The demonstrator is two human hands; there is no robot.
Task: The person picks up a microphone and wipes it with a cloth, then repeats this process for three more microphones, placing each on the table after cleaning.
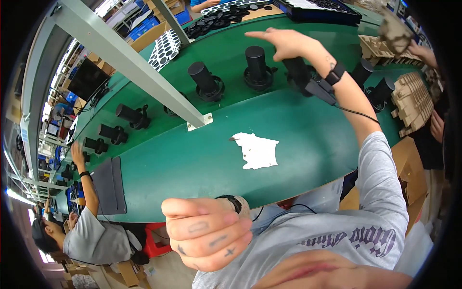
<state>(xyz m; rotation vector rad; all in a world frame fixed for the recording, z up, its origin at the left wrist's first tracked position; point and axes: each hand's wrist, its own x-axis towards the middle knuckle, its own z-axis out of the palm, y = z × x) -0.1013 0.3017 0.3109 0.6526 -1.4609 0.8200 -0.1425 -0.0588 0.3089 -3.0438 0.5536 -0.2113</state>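
Observation:
My right hand reaches across the bench to a black cylinder-shaped part on a round base. Its index finger points left, the thumb lies by the part's top, and the other fingers are hidden behind; the part leans left and looks slightly blurred. My left hand is a closed fist held up near me, back of the fingers showing; its palm side is hidden. Similar black cylinder parts, one upright and one tilted, stand left of my right hand. A white torn-edged sheet lies on the green bench.
A grey metal post is bolted to the bench. Black rings and a dark tray sit at the far side. Molded pulp trays lie right, where another person's hand holds one. A co-worker sits left.

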